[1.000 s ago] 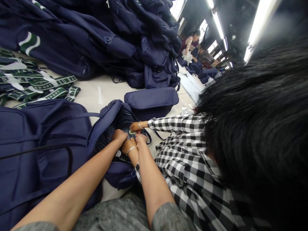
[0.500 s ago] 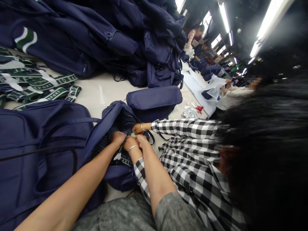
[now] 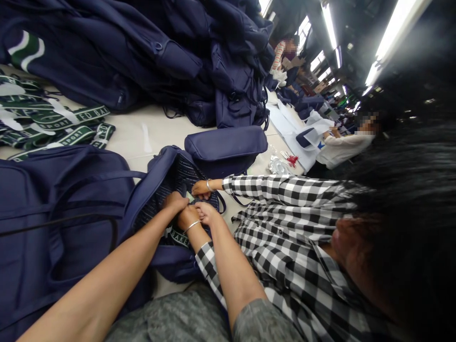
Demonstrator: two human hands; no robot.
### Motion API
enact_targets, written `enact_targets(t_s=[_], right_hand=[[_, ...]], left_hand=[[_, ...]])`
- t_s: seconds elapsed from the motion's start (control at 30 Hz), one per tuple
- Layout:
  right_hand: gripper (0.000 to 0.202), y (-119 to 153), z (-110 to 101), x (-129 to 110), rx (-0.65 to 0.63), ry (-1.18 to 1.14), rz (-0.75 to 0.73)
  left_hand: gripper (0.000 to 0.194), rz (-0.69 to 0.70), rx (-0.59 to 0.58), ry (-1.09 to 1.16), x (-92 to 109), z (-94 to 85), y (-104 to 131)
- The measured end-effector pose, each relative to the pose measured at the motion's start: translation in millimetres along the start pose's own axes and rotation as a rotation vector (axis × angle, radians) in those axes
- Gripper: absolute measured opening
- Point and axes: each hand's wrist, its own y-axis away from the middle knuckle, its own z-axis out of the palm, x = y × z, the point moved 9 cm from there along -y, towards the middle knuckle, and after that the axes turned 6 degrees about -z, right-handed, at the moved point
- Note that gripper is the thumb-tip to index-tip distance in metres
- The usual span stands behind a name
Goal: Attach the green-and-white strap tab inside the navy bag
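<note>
Here both hands, left hand (image 3: 175, 202) and right hand (image 3: 204, 212), close on the open navy bag (image 3: 162, 185) beneath.

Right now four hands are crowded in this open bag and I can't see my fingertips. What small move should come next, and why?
Probably hold the left hand where it is on the bag opening and ease the right hand slightly aside. The co-worker's hands sit touching yours on the striped lining, hiding the pale tag, so clearing a little room would show what the fingers are on.
</note>
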Motion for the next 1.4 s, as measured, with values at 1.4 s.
enact_targets(t_s=[1.4], right_hand=[[0.008,137,71,55,0.685,-1.206,-0.543]], left_hand=[[0.054,0.016,-0.198,0.012,-32,-2.2,17]])
